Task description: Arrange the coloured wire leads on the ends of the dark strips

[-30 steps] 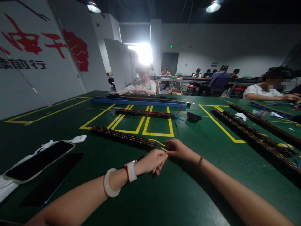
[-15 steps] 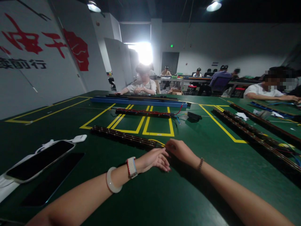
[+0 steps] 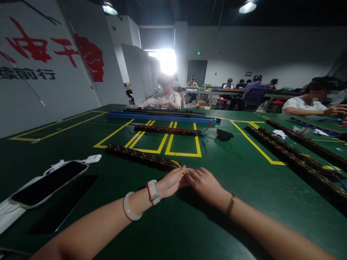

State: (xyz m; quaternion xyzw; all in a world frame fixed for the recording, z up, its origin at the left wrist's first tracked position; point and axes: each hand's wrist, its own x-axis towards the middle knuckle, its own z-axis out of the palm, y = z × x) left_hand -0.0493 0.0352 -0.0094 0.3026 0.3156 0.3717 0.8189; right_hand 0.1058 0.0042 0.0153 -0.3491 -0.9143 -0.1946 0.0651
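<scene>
My left hand point(image 3: 170, 181) and my right hand point(image 3: 204, 183) meet fingertip to fingertip on the green table point(image 3: 189, 224), both pinched on a thin yellow wire point(image 3: 177, 164). The wire runs from the right end of a long dark terminal strip point(image 3: 141, 157) lying just beyond my hands. My left wrist carries a white bangle and a woven band; a bead bracelet circles my right wrist.
A phone point(image 3: 48, 183) on a white cloth lies at the left, with a white charger point(image 3: 93, 158) beside it. Yellow tape boxes point(image 3: 184, 144), a second strip with red wires point(image 3: 168, 130) and a blue rail point(image 3: 159, 117) lie further back. More strips point(image 3: 287, 151) run along the right. Other people sit at far tables.
My right hand drew back toward me and my left hand rose to meet it; the fingertips of both hands now pinch the yellow wire together.
</scene>
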